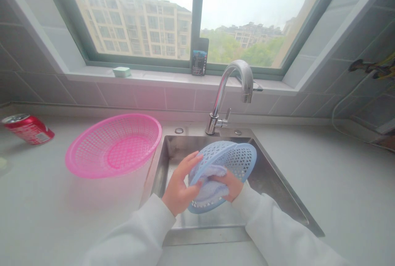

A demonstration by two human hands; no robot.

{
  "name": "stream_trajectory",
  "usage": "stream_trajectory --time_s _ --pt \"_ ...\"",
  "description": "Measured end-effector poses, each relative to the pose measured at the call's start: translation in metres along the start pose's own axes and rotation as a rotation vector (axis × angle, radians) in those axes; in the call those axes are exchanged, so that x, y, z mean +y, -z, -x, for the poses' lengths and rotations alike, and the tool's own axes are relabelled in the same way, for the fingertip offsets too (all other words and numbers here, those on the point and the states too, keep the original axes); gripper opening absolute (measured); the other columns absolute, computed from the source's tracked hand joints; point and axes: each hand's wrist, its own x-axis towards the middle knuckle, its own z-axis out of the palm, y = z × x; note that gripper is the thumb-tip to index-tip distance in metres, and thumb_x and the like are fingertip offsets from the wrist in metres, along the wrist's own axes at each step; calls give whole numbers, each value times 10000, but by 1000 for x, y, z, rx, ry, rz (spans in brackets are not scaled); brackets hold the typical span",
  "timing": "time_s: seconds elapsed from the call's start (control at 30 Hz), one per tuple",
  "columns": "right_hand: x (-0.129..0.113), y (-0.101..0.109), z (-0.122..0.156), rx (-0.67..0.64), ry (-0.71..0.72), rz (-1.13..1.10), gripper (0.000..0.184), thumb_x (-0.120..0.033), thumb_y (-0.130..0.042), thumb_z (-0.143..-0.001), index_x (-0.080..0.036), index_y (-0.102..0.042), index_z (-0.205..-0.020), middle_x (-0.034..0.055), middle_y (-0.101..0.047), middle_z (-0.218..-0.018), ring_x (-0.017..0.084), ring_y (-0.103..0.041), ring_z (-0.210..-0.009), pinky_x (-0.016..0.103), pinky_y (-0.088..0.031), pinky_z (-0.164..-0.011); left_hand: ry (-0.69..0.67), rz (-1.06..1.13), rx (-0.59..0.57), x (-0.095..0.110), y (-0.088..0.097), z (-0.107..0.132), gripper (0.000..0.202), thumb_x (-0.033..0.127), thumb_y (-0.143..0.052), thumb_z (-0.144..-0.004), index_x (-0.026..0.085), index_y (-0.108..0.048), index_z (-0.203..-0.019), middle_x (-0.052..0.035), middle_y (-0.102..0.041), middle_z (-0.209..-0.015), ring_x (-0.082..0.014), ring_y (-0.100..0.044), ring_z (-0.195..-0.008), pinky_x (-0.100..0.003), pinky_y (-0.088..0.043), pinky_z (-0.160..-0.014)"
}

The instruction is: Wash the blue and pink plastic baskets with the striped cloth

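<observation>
A stainless-steel sink has a pink mesh basket just beside it, left. Over the basin, a blue perforated basket is tilted: the left hand's grip pinches its side, while the right hand's grip clasps a lilac cloth within. Far left is a red drink can; standing or lying, I cannot tell. The pale bench runs below a window. A chrome faucet rises at the sink's rear edge; bench stretches rightward from its rim.

A loose, creased white left sleeve is worn at seven o'clock, ended by a ribbed cuff; a matching right sleeve is seen at five.
</observation>
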Motion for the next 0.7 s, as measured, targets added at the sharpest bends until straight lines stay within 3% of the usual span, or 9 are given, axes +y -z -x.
stream_trajectory --time_s 0.23,0.33,0.47,0.53,0.7 --pt "7 -5 -7 -118 -5 212 383 -291 -779 -786 -256 -780 -1167 105 -793 -1210 381 -702 -1205 608 -476 -1146 62 9 4 -3 0 -1 566 338 -722 -829 275 -693 -1390 -101 -587 -1561 -394 -487 -1486 -592 -331 -1272" --pt "11 -3 -5 -19 -33 168 451 -307 -786 -783 -226 -747 -1224 132 -771 -1264 395 -689 -1240 617 -477 -1146 25 -30 -23 2 -1 -3 568 333 -719 -827 289 -695 -1392 -96 -564 -1584 -394 -454 -1514 -580 -336 -1271" --pt "6 -2 -3 102 -37 -28 438 -450 -762 -841 -242 -725 -1225 115 -746 -1334 356 -649 -1320 577 -421 -1220 26 2 17 2 -1 -2 557 341 -719 -842 284 -688 -1395 -98 -567 -1579 -389 -468 -1502 -591 -316 -1276" --pt "3 -3 -4 62 -35 -38 386 -446 -737 -874 -261 -725 -1212 96 -749 -1333 329 -651 -1317 556 -415 -1229 56 61 37 -2 -1 -1 562 359 -731 -844 269 -682 -1396 -106 -584 -1561 -393 -484 -1488 -590 -330 -1269" --pt "7 -4 -9 -111 -42 101 318 -300 -790 -779 -240 -742 -1088 91 -791 -1145 337 -703 -1168 592 -459 -1162 195 252 89 -4 -4 -2 639 428 -767 -838 211 -635 -1425 -141 -653 -1477 -396 -595 -1380 -556 -476 -1166"
